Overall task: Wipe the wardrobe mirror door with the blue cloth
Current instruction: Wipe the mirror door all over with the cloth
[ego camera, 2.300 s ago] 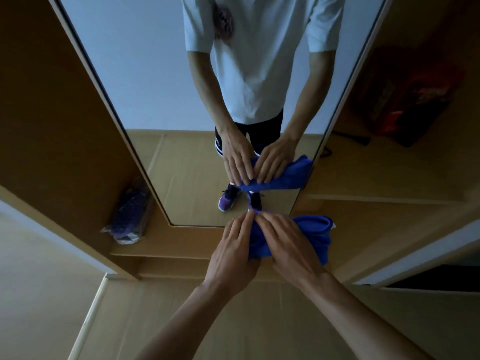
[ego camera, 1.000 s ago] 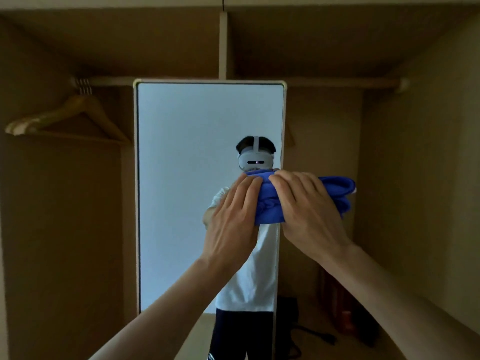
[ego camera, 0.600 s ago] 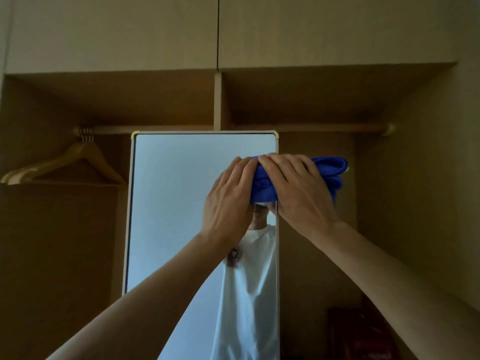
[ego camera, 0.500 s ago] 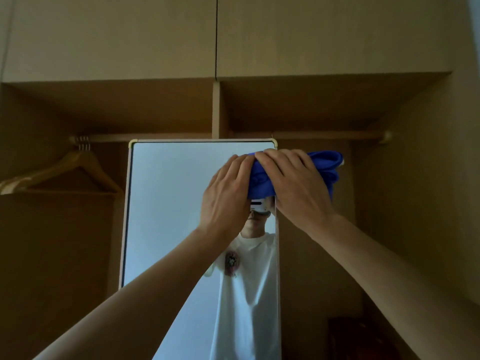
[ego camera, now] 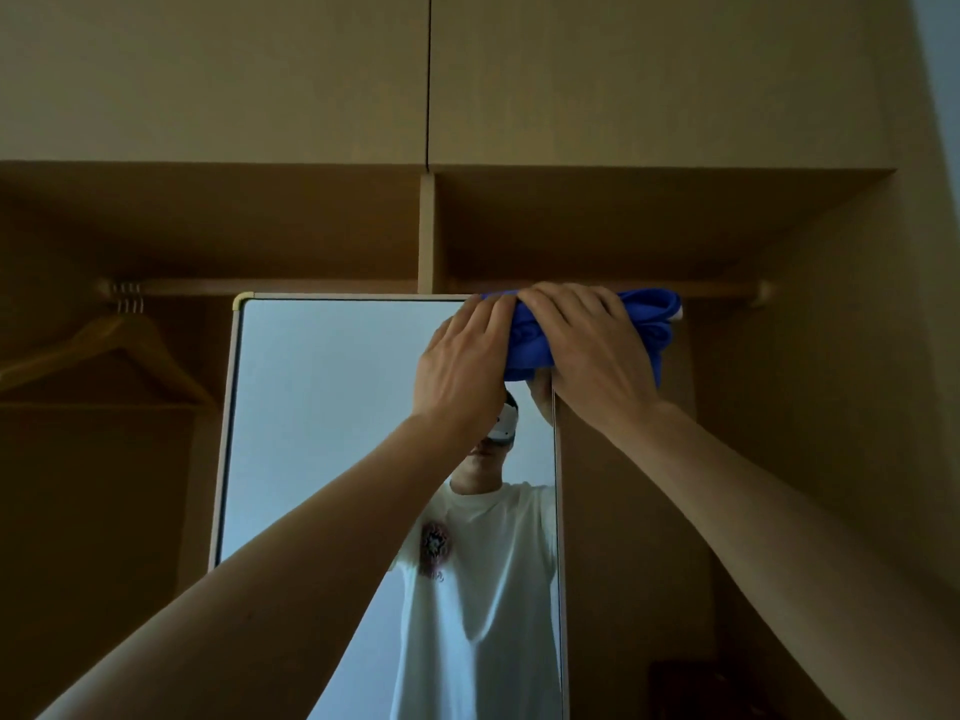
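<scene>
At the far left, a wooden hanger (ego camera: 119, 350) hangs from the rail (ego camera: 322, 287) inside the open wardrobe, well apart from the hands. To its right stands the mirror door (ego camera: 332, 407) with a thin pale frame; its top edge lies just below the rail. The glass reflects a person in a white T-shirt (ego camera: 483, 589) with a white headset (ego camera: 504, 426), partly hidden behind the raised forearm.

Both arms reach up to the top right corner of the mirror door. The left hand (ego camera: 462, 366) lies with nearly straight fingers on the left end of the blue cloth (ego camera: 530, 345) and presses it against the glass just under the top edge; it does not close around the cloth. The cloth is bunched into a thick roll. It covers the top right corner and sticks out past the right edge of the mirror door, in front of the dark wardrobe interior. The right hand (ego camera: 592, 350) sits on the middle of the roll, touching the left hand, and its fingers bend over the top of the cloth and clasp it. The thumbs of both hands are hidden.

Above the opening, two closed upper cabinet doors (ego camera: 208, 75) meet at a dark vertical gap.
</scene>
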A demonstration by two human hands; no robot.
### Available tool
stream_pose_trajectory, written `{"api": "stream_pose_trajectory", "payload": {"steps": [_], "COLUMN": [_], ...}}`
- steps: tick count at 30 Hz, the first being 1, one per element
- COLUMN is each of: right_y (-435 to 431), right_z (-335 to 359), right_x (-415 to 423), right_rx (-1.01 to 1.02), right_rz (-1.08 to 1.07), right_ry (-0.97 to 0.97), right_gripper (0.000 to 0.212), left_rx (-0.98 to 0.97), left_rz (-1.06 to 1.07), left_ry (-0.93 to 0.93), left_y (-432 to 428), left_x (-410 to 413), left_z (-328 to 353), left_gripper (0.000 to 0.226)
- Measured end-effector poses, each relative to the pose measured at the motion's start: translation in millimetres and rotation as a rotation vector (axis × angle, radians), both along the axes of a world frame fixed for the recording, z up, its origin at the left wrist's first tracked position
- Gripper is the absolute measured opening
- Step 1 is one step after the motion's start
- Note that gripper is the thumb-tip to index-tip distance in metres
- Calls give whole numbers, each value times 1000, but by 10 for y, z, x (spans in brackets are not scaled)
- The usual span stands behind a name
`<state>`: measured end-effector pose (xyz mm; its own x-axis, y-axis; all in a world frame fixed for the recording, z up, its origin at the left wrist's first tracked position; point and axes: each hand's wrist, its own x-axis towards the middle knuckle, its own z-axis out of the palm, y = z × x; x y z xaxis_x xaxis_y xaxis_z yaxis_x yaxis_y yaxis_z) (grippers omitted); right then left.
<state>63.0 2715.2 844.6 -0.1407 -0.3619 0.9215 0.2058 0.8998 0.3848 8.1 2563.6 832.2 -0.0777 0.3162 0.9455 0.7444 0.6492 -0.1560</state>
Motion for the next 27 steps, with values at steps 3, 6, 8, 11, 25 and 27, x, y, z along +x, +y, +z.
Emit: {"api": "stream_pose_trajectory", "payload": {"steps": [3, 6, 8, 11, 25, 27], "right_y": [3, -4, 3, 22, 33, 47], "right_z": [15, 65, 71, 14, -415, -506], "right_x": [-45, -48, -46, -68, -75, -82], "right_rx": [-7, -23, -43, -65, -69, -68], "right_rz": [5, 29, 45, 73, 122, 122], "right_ry": [-10, -40, -75, -112, -189, -184], "right_gripper": [62, 65, 66, 64, 62, 61], "left_rx": [-9, -19, -22, -21, -13, -5], "left_rz": [9, 5, -3, -7, -35, -43], "left_ry": [3, 3, -2, 2, -61, -57], "left_y": [11, 0, 2, 1, -37, -25], "left_x": [-43, -62, -68, -105, -130, -141], "left_z": [19, 68, 57, -19, -553, -649], "left_gripper": [73, 71, 69, 68, 67, 66]}}
